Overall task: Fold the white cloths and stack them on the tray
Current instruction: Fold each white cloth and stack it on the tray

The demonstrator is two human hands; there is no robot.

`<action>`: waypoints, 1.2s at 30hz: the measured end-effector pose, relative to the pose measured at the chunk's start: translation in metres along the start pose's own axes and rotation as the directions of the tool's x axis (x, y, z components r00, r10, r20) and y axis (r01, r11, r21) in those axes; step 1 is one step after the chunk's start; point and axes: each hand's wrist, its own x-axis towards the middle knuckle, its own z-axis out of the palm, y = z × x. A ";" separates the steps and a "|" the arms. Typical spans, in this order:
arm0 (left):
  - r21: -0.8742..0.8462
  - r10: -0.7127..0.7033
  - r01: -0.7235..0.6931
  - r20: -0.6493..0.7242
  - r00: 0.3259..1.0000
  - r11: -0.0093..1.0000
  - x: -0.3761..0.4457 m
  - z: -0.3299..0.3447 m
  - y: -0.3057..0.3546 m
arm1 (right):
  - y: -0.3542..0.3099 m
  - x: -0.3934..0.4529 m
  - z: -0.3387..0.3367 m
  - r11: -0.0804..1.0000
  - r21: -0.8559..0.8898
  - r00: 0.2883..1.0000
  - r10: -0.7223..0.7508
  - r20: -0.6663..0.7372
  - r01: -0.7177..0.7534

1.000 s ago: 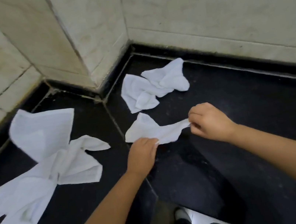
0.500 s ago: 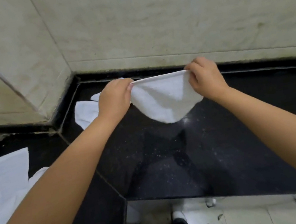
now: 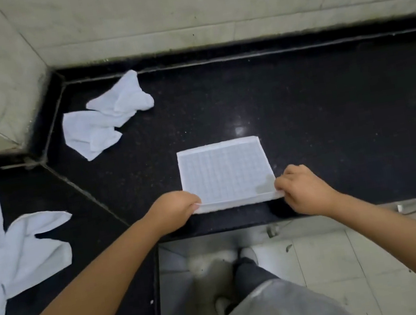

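Observation:
A white waffle-weave cloth (image 3: 224, 172) lies spread flat on the black stone counter (image 3: 330, 110), near its front edge. My left hand (image 3: 174, 210) pinches its near left corner and my right hand (image 3: 301, 188) pinches its near right corner; the near hem is lifted slightly off the counter. A crumpled white cloth (image 3: 107, 116) lies at the back left near the wall corner. More crumpled white cloths (image 3: 18, 255) lie on the counter's left wing. No tray is in view.
Pale tiled walls (image 3: 204, 2) close the counter at the back and left. The counter's front edge runs just below my hands, with a light tiled floor (image 3: 325, 253), my legs and shoes beneath it.
The cloth was picked up from the counter, held stretched in the air by two corners, and now lies flat further right. Both hands came down and toward me with it.

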 end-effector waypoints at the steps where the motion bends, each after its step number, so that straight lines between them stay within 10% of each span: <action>1: -0.056 -0.024 0.027 0.048 0.999 0.998 0.000 0.003 0.001 | 0.002 0.001 -0.001 1.000 0.004 0.996 0.028 0.081 -0.028; 4: -0.155 -0.051 0.064 0.089 0.995 0.986 0.008 0.001 -0.002 | 0.017 0.016 -0.013 0.965 0.214 0.953 0.084 0.290 -0.150; 21: -0.133 -0.605 0.590 -0.180 0.776 0.797 0.103 -0.014 -0.034 | 0.072 0.136 0.003 0.874 0.377 0.951 0.295 0.091 -0.307; 36: 0.050 -0.386 0.398 -0.156 0.909 0.916 0.098 -0.034 -0.040 | 0.056 0.137 -0.014 0.913 0.203 0.932 0.327 0.155 -0.354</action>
